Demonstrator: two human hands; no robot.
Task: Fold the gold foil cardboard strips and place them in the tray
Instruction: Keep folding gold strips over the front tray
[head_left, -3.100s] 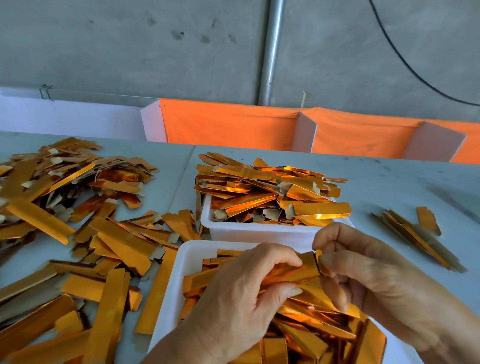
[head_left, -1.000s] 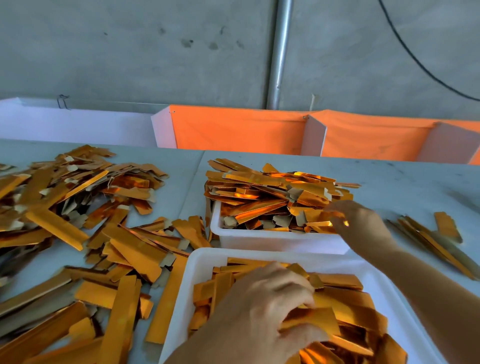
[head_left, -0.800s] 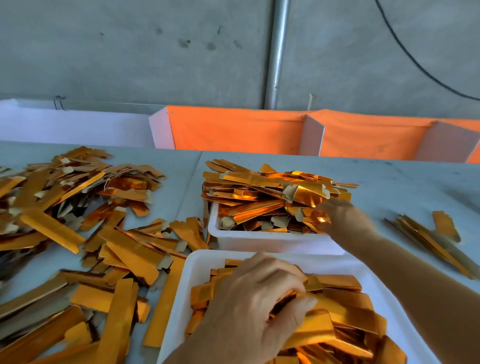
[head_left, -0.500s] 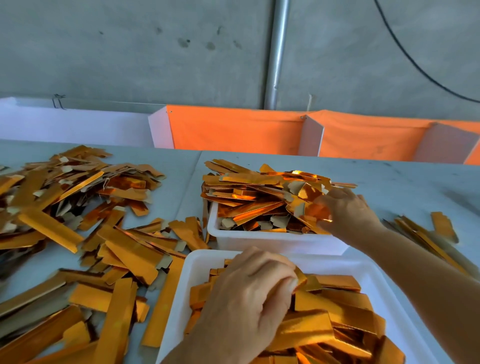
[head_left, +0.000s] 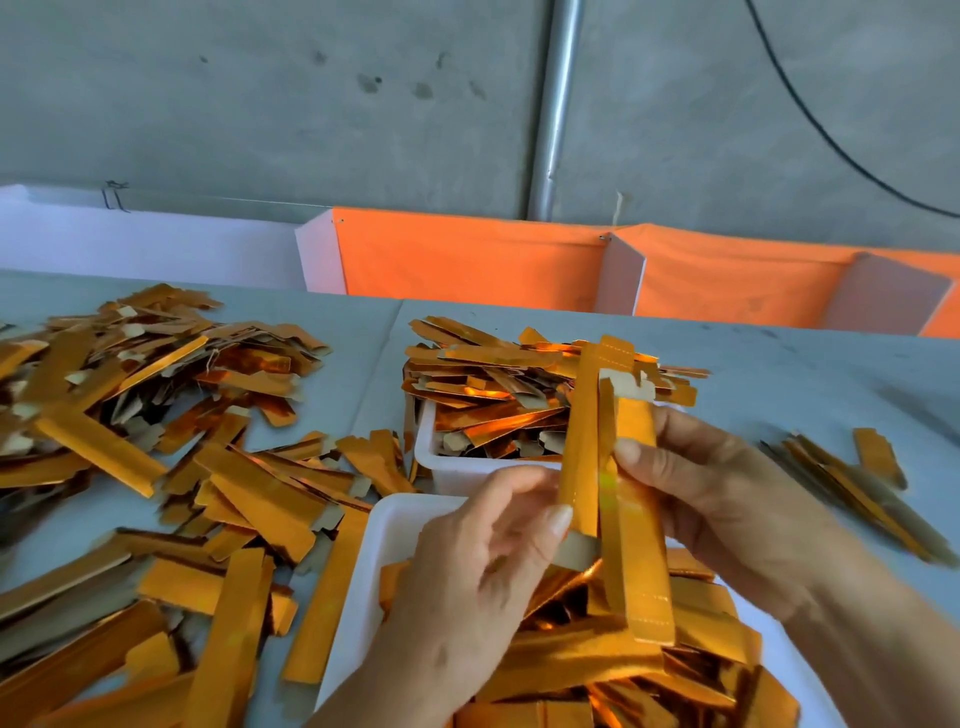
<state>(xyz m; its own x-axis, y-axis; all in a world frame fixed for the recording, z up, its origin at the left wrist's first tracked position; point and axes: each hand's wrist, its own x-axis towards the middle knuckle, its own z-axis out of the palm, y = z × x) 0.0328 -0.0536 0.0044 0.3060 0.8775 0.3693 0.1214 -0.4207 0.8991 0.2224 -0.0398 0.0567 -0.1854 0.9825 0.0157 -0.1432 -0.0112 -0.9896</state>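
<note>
Both hands hold gold foil cardboard strips upright above the near white tray (head_left: 379, 551), which is heaped with gold strips. My left hand (head_left: 467, 587) pinches one strip (head_left: 582, 441) near its lower end between thumb and fingers. My right hand (head_left: 727, 509) grips a second strip (head_left: 636, 545) by its middle, thumb on the front. The two strips stand side by side, touching. Behind them a smaller white tray (head_left: 457, 470) is piled high with gold strips.
Loose gold strips lie scattered over the grey table at left (head_left: 156, 441) and front left (head_left: 223, 623). A few more strips (head_left: 857, 483) lie at the right. An orange and white barrier (head_left: 467, 260) runs along the table's far edge.
My right hand came back from the far tray with strips and moved toward me. My left hand rose out of the near tray and took hold of one strip.
</note>
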